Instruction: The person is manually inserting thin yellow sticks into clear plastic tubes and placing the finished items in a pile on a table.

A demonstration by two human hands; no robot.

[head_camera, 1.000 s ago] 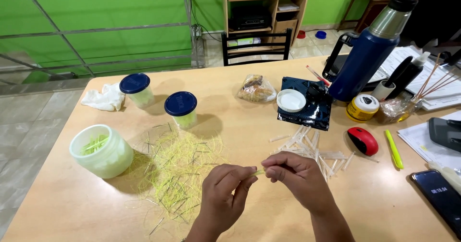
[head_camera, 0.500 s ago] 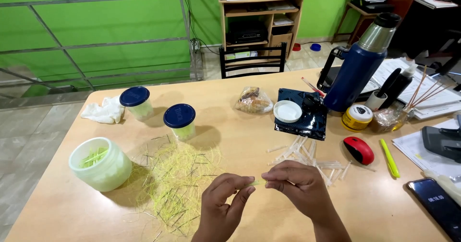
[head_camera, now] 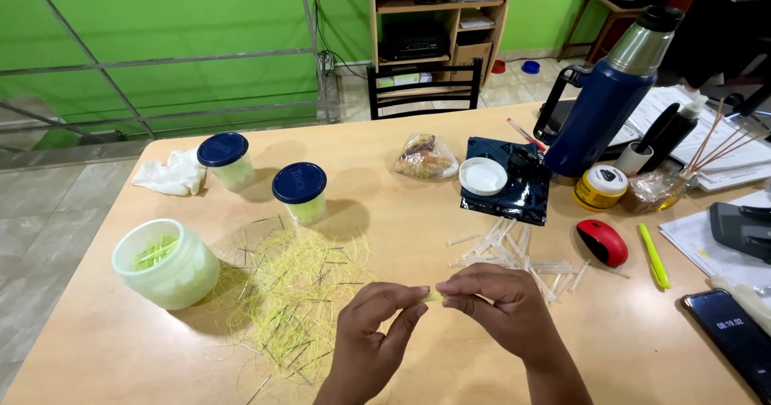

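Observation:
My left hand [head_camera: 372, 333] and my right hand [head_camera: 502, 308] meet at the fingertips above the wooden table [head_camera: 418, 212], pinching a small yellow-green strand piece [head_camera: 434, 296] between them. Left of my hands lies a loose pile of yellow-green fibres [head_camera: 293, 288]. Just beyond my right hand sit several short clear tubes [head_camera: 514, 252]. An open translucent jar [head_camera: 165, 262] with green strands inside stands at the left.
Two blue-lidded jars [head_camera: 299, 192] and a white cloth [head_camera: 170, 173] stand farther back. A dark pouch with a white lid [head_camera: 506, 182], blue thermos [head_camera: 614, 92], yellow tape roll [head_camera: 601, 186], red mouse [head_camera: 602, 241], yellow pen [head_camera: 653, 254], phone [head_camera: 732, 333] and papers crowd the right side.
My hands have closed together, so the fingertips now touch around the strand piece. The camera view has shifted slightly.

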